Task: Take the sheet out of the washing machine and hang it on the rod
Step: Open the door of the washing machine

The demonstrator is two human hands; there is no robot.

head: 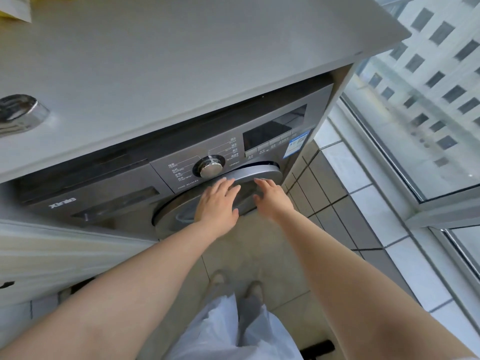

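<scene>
1. A laundry corner: a pale grey counter (181, 61) spans the top of the view, with beige floor tiles (259, 250) below and a large glass window (415, 113) along the right side showing a building outside.
2. The left hand (217, 201) lies flat with its fingers straight and slightly spread, resting on the round grey door (259, 175) of the washing machine.
3. The right hand (272, 197) is just beside it, fingers straight and relaxed, the fingertips at the door's upper rim; whether they press on it or hover just over it cannot be told.
4. The door looks closed against the dark grey front-loading washing machine (109, 203), which sits under the counter.
5. The sheet is not visible; nothing of the drum's inside shows.
6. Just above the hands is a shiny chrome round dial (211, 169) ringed by printed programme labels, and to its right a dark display panel (270, 131) with a blue-and-white sticker (296, 144).
7. At the far left, a blurred chrome fitting (20, 113) rests on the counter.
8. White trousers (228, 328) and two feet in light slippers (236, 284) show at the bottom.
</scene>
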